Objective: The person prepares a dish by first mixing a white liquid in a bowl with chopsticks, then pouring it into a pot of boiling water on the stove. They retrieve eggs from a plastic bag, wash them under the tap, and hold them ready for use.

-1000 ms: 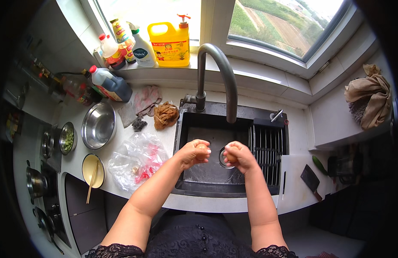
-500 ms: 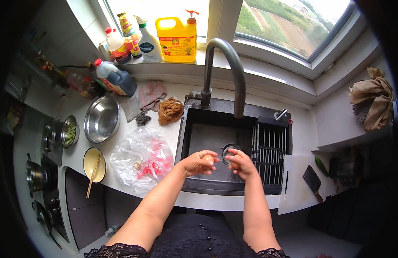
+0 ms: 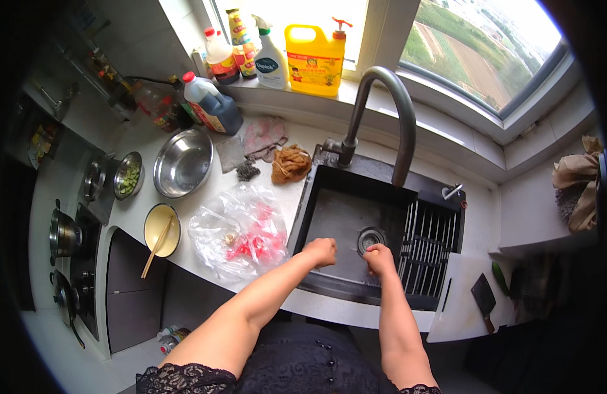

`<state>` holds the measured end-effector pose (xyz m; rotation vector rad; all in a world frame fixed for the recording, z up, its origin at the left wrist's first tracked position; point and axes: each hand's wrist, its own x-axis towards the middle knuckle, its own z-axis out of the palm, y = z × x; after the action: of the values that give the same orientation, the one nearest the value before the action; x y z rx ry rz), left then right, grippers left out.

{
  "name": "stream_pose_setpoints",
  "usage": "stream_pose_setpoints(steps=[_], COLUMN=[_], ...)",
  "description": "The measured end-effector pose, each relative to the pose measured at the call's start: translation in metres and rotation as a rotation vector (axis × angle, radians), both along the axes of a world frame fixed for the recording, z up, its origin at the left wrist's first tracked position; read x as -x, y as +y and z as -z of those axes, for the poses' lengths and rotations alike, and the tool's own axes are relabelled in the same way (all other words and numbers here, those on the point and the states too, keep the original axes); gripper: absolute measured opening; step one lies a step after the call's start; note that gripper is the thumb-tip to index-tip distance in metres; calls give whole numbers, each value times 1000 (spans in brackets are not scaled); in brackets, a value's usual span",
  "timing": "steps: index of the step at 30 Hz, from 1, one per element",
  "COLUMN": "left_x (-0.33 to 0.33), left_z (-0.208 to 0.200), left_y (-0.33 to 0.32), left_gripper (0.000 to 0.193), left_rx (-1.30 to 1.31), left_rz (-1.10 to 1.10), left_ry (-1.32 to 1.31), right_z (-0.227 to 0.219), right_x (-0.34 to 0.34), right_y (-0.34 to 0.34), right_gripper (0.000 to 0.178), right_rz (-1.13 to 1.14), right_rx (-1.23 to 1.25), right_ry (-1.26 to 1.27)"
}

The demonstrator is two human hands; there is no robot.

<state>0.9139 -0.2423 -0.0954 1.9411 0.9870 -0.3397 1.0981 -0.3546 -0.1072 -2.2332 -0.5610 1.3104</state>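
Note:
My left hand (image 3: 321,251) is closed, held over the left part of the black sink (image 3: 339,213). Its curled fingers hide whatever may be inside them. Beside the drain (image 3: 370,238), my right hand (image 3: 379,260) is closed too, with the fingertips pointing down and their contents out of sight. A gap separates the two hands. Left of the sink lies a crumpled clear plastic bag (image 3: 208,226) with red printing and a small pale lump in it. The grey curved faucet (image 3: 406,125) arches over the sink behind my hands.
A cream bowl (image 3: 152,226) with chopsticks, a steel bowl (image 3: 178,172) and a bowl of green pieces (image 3: 128,177) stand left. Brown netting (image 3: 290,164) lies behind the bag. A drying rack (image 3: 427,240) spans the sink's right side; a cleaver (image 3: 482,295) rests on a white board (image 3: 454,308).
Both hands went from spread fingers to closed and came lower. The small round thing in the left fingers is now hidden. The view has shifted, so the scene sits farther right.

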Motion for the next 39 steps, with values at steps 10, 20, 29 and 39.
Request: stream_pose_setpoints(steps=[10, 20, 29, 39], left_x=[1, 18, 84, 240], left_z=[10, -73, -77, -115], left_y=[-20, -15, -48, -18], left_gripper=[34, 31, 41, 54], left_rx=[-438, 398, 122, 319], left_rz=[169, -118, -375, -1078], left_ry=[170, -118, -426, -711], right_z=[41, -13, -62, -148], right_x=[-18, -25, 31, 163], right_y=[0, 24, 56, 102], right_gripper=[26, 22, 27, 56], right_rz=[-577, 9, -90, -352], right_rx=[38, -312, -291, -510], right_ry=[-567, 655, 455, 790])
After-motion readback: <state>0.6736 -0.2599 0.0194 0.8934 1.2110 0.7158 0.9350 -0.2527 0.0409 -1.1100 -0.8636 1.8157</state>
